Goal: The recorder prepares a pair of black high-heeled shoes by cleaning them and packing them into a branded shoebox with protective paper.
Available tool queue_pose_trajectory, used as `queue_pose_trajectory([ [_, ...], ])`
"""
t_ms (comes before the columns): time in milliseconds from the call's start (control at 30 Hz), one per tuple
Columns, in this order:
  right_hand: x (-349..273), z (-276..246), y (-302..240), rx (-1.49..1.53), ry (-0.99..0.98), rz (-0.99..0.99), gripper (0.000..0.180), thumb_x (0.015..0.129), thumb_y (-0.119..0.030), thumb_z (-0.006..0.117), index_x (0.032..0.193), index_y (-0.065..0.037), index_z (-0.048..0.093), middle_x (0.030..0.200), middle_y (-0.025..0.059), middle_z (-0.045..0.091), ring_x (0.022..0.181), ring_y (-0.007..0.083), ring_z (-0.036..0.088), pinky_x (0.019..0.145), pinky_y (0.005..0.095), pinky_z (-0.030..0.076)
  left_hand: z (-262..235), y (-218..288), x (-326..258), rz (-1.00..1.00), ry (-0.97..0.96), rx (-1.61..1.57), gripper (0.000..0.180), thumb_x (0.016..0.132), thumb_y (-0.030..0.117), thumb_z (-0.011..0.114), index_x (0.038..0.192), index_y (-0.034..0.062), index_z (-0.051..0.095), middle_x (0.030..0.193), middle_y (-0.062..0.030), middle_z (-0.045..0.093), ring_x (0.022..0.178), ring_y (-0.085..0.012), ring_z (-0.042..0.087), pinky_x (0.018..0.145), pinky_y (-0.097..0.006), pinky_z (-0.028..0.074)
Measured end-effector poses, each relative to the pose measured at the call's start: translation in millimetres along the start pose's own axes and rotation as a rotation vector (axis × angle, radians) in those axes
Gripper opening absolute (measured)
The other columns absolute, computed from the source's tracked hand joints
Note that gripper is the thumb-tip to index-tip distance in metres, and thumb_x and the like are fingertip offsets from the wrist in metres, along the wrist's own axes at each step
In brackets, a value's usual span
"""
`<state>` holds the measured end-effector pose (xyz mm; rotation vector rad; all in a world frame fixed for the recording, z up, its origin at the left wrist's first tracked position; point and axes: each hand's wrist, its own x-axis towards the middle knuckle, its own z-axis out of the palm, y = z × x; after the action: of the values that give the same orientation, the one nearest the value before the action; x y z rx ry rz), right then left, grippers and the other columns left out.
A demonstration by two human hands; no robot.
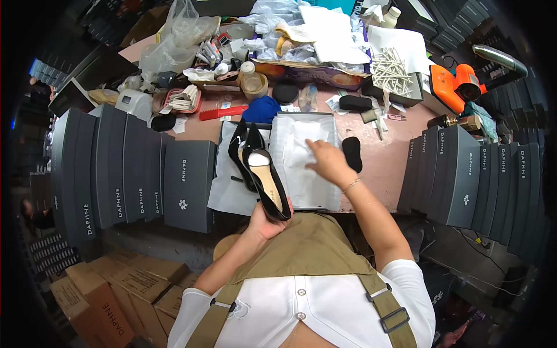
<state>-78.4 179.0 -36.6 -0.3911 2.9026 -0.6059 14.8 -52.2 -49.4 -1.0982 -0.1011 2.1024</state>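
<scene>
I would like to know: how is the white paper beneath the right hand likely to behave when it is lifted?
The white paper is probably floppy, as soft creases run across it. It looks thin, so it is likely light and may tear if pulled hard.

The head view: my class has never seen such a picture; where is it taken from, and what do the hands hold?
There is no machine here: a person works with two bare hands. The picture comes from a fisheye camera on that person's head, looking down, so straight edges bend near the rim. The left hand holds a black pointed shoe by its heel end; a second black shoe is to its left. The right hand is open over white paper; whether it touches is unclear. On the pinkish table are a red comb and boxed white sticks; dark grey boxes stand at both sides.
</scene>
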Motion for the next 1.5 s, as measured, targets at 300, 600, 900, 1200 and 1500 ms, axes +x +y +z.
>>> queue_pose_trajectory([
  [300, 6.3, 33.4, -14.8, 0.405, 0.362, -0.025, 0.025, 0.076, -0.005, 0.062, 0.100, -0.007, 0.060, 0.089, 0.0128, 0.059, 0.082, 0.0327, 0.058, 0.069, 0.0420, 0.049, 7.8, -7.6, 1.6, 0.009, 0.027, 0.146, 0.040, 0.094, 0.031, 0.044, 0.106, -0.0045, 0.056, 0.098, -0.0174, 0.060, 0.090, -0.0295, 0.060, 0.080, -0.042, 0.053],
  [600, 52.6, 23.1, -74.4, 0.091, 0.594, -0.170, 0.046, 0.072, -0.003, 0.057, 0.117, -0.014, 0.057, 0.115, 0.0108, 0.053, 0.098, 0.0286, 0.052, 0.081, 0.0381, 0.040, 11.0, -16.8, 18.5, 0.032, 0.045, 0.316, 0.038, 0.096, 0.031, 0.041, 0.108, -0.0028, 0.054, 0.098, -0.0170, 0.059, 0.089, -0.0294, 0.060, 0.080, -0.044, 0.053],
  [900, 30.3, 2.0, -4.8, 0.083, 0.008, 0.241, 0.046, 0.078, -0.033, 0.070, 0.111, -0.003, 0.060, 0.089, 0.0174, 0.069, 0.094, 0.0363, 0.063, 0.091, 0.0498, 0.041, -0.2, -10.0, 5.9, 0.023, -0.006, 0.171, 0.036, 0.095, 0.029, 0.042, 0.106, -0.0028, 0.055, 0.098, -0.0183, 0.059, 0.091, -0.0311, 0.059, 0.081, -0.046, 0.052],
  [1200, -5.0, 7.2, -20.1, 0.304, 0.310, -0.007, 0.021, 0.075, -0.004, 0.062, 0.095, -0.004, 0.060, 0.087, 0.0144, 0.057, 0.085, 0.0304, 0.057, 0.081, 0.0446, 0.046, 4.3, -10.4, 14.0, 0.058, 0.009, 0.096, 0.039, 0.094, 0.029, 0.045, 0.110, -0.0062, 0.053, 0.100, -0.0179, 0.058, 0.091, -0.0291, 0.059, 0.081, -0.043, 0.052],
  [1500, -6.7, 4.1, -74.5, 0.492, 0.175, -0.260, 0.025, 0.075, -0.004, 0.066, 0.099, -0.004, 0.059, 0.095, 0.0141, 0.054, 0.089, 0.0333, 0.056, 0.078, 0.0394, 0.049, 13.4, -21.6, 17.0, 0.102, 0.043, 0.318, 0.033, 0.097, 0.034, 0.045, 0.109, 0.0058, 0.056, 0.097, -0.0103, 0.061, 0.087, -0.0235, 0.061, 0.075, -0.040, 0.053],
])
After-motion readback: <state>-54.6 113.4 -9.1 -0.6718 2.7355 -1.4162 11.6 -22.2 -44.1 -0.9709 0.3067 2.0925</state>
